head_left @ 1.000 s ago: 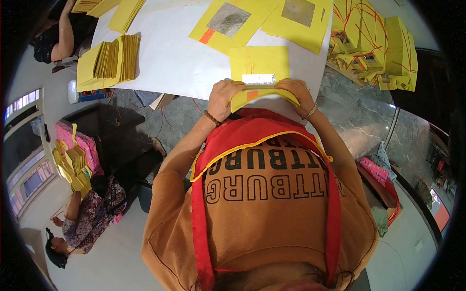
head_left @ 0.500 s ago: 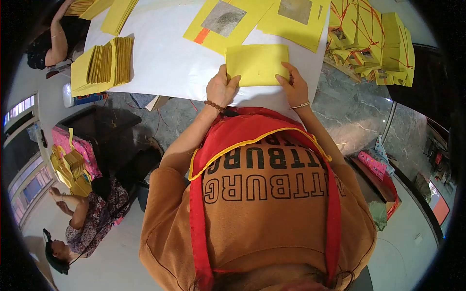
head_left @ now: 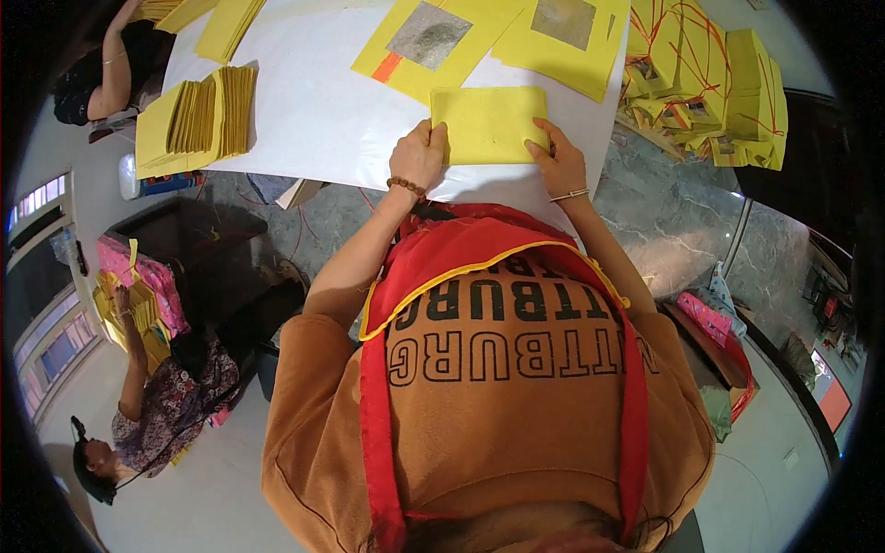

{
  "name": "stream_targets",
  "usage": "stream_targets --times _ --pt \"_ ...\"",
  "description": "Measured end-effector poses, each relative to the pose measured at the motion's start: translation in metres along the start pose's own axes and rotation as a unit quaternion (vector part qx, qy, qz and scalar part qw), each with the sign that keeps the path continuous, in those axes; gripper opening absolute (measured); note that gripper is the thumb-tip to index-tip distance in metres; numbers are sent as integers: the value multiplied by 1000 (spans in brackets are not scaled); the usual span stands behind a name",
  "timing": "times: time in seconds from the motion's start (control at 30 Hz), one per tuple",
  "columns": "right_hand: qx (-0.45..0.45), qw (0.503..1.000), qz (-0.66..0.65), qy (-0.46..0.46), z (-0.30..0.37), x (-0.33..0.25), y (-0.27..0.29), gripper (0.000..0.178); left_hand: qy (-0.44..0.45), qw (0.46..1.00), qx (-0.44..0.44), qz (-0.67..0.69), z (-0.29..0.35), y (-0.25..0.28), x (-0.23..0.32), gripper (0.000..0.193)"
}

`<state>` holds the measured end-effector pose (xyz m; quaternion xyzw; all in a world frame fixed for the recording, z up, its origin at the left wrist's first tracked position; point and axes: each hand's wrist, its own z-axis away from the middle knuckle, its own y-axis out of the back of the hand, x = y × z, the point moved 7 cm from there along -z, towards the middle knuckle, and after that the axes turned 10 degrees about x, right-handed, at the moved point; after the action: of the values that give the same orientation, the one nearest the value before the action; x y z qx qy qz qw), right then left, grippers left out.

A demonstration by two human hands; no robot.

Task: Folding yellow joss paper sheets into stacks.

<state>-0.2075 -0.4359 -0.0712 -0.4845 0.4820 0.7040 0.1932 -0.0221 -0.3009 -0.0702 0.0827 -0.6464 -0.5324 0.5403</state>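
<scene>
A flat rectangle of yellow paper (head_left: 490,124) lies at the front edge of the white table, between my two hands. My left hand (head_left: 419,157) closes on its left edge, the thumb along the side. On the other side, my right hand (head_left: 560,161) grips the lower right corner, thumb on top and the other fingers at the right edge. Just beyond are a yellow sheet with a grey square and an orange strip (head_left: 385,68) and several overlapping yellow sheets (head_left: 516,57), the top one bearing a grey-brown square.
Folded yellow paper (head_left: 195,120) stands stacked at the table's left edge. At the right is a pile of yellow paper pieces with red cords (head_left: 710,74). One co-worker (head_left: 175,405) sits lower left by a pink box (head_left: 152,276); another person's arm (head_left: 112,78) shows upper left.
My left thumb has shifted from the paper's lower left corner up to its left edge. My right hand stays nearly still. The lower-left co-worker's hand has moved up to the yellow papers.
</scene>
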Motion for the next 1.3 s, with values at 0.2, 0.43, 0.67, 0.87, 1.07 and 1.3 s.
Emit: stream_targets --times 0.2,0.43,0.67,0.87,1.07,1.3 --pt "1 999 37 15 -2 -3 1 36 -10 997 -56 -51 -6 7 5 35" --pt "-24 997 69 -6 -4 1 -2 37 -332 931 108 -110 12 17 68 33" --pt "-2 999 46 15 -7 3 -2 37 -481 864 44 -144 24 -37 98 47" --pt "31 991 108 72 -4 -22 8 38 -480 864 45 -147 21 -47 92 49" --pt "34 883 196 426 12 -80 -25 52 -486 857 13 -173 24 -45 94 41" --pt "-1 905 213 367 4 -58 -38 57 -347 912 -19 219 -1 -25 68 29"
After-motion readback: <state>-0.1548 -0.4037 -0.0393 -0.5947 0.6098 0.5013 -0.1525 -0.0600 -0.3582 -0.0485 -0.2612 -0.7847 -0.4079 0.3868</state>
